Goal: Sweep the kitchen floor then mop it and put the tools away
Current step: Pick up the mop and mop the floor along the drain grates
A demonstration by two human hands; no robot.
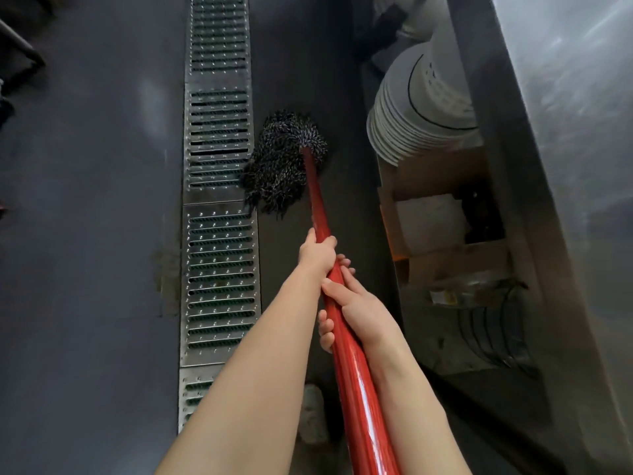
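Red and glossy, the mop handle [346, 337] runs from the bottom edge of the view up toward the centre. Both hands grip it with fingers curled round the shaft: the right hand [363, 310] sits nearer the person, thumb laid along the handle, and the left hand [317, 257] wraps the shaft just beyond it, the two touching. At the far end of the handle the dark, speckled string mop head [282, 162] rests on the grey floor [85, 234], its left strands overlapping the edge of the slotted metal drain grate [219, 234] that runs up the floor. To the right, under a stainless steel bench [565, 166], lies an open cardboard box [442, 228], and beyond it a stack of white plates [404, 132] with a dark rim line. Small marks show on the top plate; no writing or brand is legible anywhere.
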